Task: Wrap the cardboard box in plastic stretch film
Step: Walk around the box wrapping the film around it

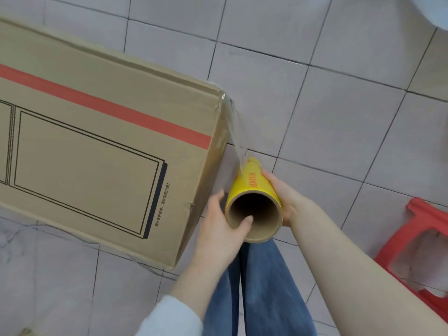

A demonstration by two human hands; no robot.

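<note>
— Grey tiled floor point(339, 105); cardboard box point(97, 141) at nine o'clock?
— Yes, film roll point(252, 183) at six, gripped by left hand point(218, 221), thumb inside core, and right hand point(281, 197); film point(234, 129) stretched to box corner.

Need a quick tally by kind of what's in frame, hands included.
cardboard box: 1
stretch film roll: 1
red stool: 1
hands: 2, left hand and right hand, both gripping the roll
Total: 5
</note>
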